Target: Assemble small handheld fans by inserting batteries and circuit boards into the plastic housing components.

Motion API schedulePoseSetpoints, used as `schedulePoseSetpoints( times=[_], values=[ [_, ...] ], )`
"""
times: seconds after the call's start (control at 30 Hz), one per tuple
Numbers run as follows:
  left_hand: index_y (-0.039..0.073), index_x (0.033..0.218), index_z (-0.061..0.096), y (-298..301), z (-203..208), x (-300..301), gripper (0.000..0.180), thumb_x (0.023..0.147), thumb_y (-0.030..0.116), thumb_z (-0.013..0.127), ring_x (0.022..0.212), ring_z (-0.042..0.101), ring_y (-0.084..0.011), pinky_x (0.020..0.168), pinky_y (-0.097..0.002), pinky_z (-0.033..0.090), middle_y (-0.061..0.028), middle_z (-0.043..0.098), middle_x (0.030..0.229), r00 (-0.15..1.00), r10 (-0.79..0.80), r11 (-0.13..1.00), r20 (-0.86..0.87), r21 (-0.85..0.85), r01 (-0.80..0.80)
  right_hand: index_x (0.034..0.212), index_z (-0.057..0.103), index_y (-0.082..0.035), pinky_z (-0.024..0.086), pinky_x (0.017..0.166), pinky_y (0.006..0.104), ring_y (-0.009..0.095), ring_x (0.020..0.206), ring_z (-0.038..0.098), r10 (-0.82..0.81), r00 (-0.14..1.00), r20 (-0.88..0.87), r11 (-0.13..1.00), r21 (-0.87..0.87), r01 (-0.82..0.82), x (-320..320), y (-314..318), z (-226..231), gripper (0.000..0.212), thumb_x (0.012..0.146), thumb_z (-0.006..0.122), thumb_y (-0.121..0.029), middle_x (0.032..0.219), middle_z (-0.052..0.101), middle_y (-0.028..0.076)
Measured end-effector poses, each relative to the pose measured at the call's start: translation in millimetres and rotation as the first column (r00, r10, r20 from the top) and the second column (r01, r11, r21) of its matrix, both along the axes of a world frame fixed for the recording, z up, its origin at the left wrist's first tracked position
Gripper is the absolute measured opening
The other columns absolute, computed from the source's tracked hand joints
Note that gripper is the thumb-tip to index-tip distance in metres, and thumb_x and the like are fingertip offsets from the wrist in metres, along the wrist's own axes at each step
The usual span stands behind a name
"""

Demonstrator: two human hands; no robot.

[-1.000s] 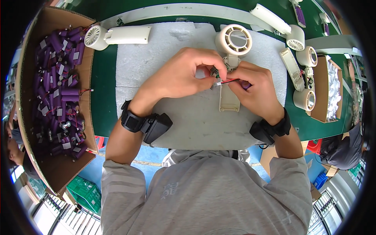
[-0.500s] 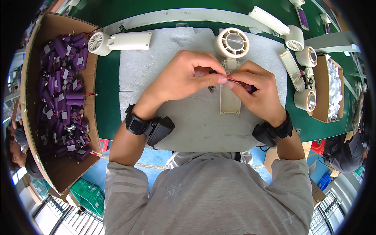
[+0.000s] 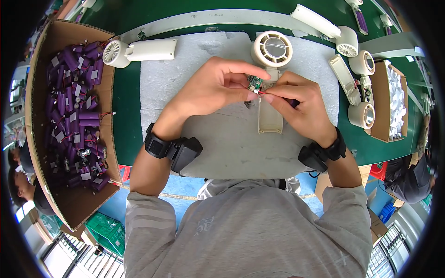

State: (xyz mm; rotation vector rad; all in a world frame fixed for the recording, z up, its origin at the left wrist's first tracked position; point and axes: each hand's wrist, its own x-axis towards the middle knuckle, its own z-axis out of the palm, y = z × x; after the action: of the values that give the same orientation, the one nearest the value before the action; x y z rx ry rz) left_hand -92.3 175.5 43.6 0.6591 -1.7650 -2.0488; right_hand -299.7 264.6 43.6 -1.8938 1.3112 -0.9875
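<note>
My left hand (image 3: 208, 90) pinches a small green circuit board (image 3: 255, 83) between thumb and fingers. Close against it, my right hand (image 3: 303, 99) grips thin red wires (image 3: 262, 92) at a white plug by the board's edge. Whether the plug is seated in the board I cannot tell. A purple battery (image 3: 295, 103) shows partly in my right palm, mostly hidden by the fingers. Beneath both hands lies a cream handheld fan (image 3: 271, 49), its round head away from me and its opened handle (image 3: 270, 121) toward me.
A grey-white foam pad (image 3: 218, 148) covers the work spot. To the left, a cardboard box (image 3: 109, 111) holds many purple batteries. Another cream fan (image 3: 150, 49) lies at the far left. On the right are several fan parts (image 3: 345, 81) and a box of white pieces (image 3: 381, 102).
My left fingers have opened somewhat, and the green board between them now shows with the plug beside it. The fan appears slightly farther left in view.
</note>
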Motion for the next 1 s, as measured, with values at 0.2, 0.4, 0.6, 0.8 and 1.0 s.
schedulePoseSetpoints(
  times=[0.2, 0.4, 0.6, 0.8, 1.0],
  values=[
    [0.0, 0.114, 0.064, -1, 5, 0, 0.036, 0.08, -0.009, 0.07, 0.088, 0.065, -0.0109, 0.076, -0.0231, 0.053, -0.0069, 0.068, 0.098, 0.997, 0.026, 1.0, 0.079, -0.005, -0.025, 0.085, 0.07, 0.002, 0.037, 0.051, 0.0289, 0.016, 0.058, 0.052, -0.036, 0.999, -0.023, 0.999, -0.001, 0.036, 2, 0, 3, 0.006, 0.08, 0.07, -0.001, 0.071, 0.058, 0.008],
    [-0.001, 0.111, 0.066, 1, 5, -1, 0.033, 0.079, -0.008, 0.071, 0.085, 0.066, -0.011, 0.074, -0.0235, 0.054, -0.0066, 0.068, 0.095, 0.995, 0.04, 0.999, 0.089, -0.02, -0.038, 0.082, 0.069, 0.002, 0.037, 0.05, 0.029, 0.016, 0.056, 0.052, -0.039, 0.999, -0.02, 0.999, 0.0, 0.039, 2, 0, 2, 0.005, 0.08, 0.07, -0.002, 0.07, 0.058, 0.008],
    [0.002, 0.111, 0.069, 3, -5, -2, 0.033, 0.078, -0.006, 0.072, 0.079, 0.063, -0.0089, 0.07, -0.0227, 0.052, -0.0043, 0.068, 0.089, 0.992, 0.106, 0.991, 0.063, -0.084, -0.101, 0.084, 0.07, 0.001, 0.039, 0.049, 0.0287, 0.017, 0.055, 0.053, -0.051, 0.995, -0.088, 0.993, -0.111, 0.041, 3, 2, -1, 0.005, 0.079, 0.07, -0.002, 0.07, 0.058, 0.008],
    [0.006, 0.111, 0.071, 5, -6, -4, 0.034, 0.079, -0.002, 0.074, 0.071, 0.058, -0.0044, 0.064, -0.0207, 0.048, -0.0015, 0.066, 0.082, 0.99, 0.137, 0.979, -0.018, -0.152, -0.138, 0.086, 0.071, 0.0, 0.041, 0.049, 0.0288, 0.018, 0.056, 0.054, -0.051, 0.995, -0.09, 0.986, -0.16, 0.036, 4, 2, -2, 0.007, 0.08, 0.07, -0.002, 0.072, 0.059, 0.008],
    [0.005, 0.112, 0.069, 4, -3, -4, 0.034, 0.079, -0.004, 0.072, 0.075, 0.06, -0.0053, 0.066, -0.0213, 0.049, -0.0032, 0.066, 0.087, 0.993, 0.118, 0.982, 0.01, -0.147, -0.115, 0.088, 0.071, 0.0, 0.041, 0.049, 0.0291, 0.018, 0.056, 0.054, -0.043, 0.992, -0.116, 0.984, -0.177, 0.022, 4, 2, -1, 0.008, 0.08, 0.07, -0.002, 0.073, 0.059, 0.008]
  ],
)
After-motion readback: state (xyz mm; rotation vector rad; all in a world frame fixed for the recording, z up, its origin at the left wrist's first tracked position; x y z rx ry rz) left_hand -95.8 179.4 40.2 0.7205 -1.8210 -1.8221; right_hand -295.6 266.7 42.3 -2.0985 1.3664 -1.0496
